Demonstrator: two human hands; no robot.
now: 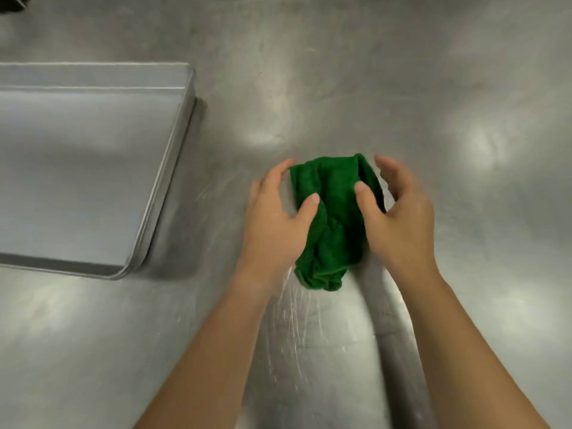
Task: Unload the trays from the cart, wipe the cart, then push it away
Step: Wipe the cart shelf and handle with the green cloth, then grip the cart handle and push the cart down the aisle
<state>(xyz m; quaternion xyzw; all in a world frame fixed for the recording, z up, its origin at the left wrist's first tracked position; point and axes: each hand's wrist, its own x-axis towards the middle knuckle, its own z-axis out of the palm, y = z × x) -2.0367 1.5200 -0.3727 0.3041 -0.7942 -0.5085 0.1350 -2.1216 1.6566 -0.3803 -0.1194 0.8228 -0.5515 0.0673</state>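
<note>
A crumpled green cloth (332, 224) lies bunched on a scratched stainless steel surface (340, 88), a little right of the middle of the view and running from about twelve o'clock down to six o'clock in a long, folded heap. Both bare hands flank it. The left hand (275, 218) sits at the cloth's nine o'clock side, thumb pressed onto the fabric and fingers curled along its far left edge. The right hand (399, 218) is at the three o'clock side, thumb laid on top of the cloth and fingers arched over its far right corner — loosely cupped rather than closed tight, and slightly blurred. Neither hand is clenched shut; each is partly open and touching the cloth, together gathering it from both sides, though it is unclear whether the cloth is lifted at all.

Well apart from the cloth, at roughly nine to ten o'clock in the view, a shallow metal tray (161, 168) with a rolled rim rests flat on the same surface — its left part is cut off by the picture's edge. A dark object (12, 1) shows at the far eleven o'clock corner, too cropped to identify.
</note>
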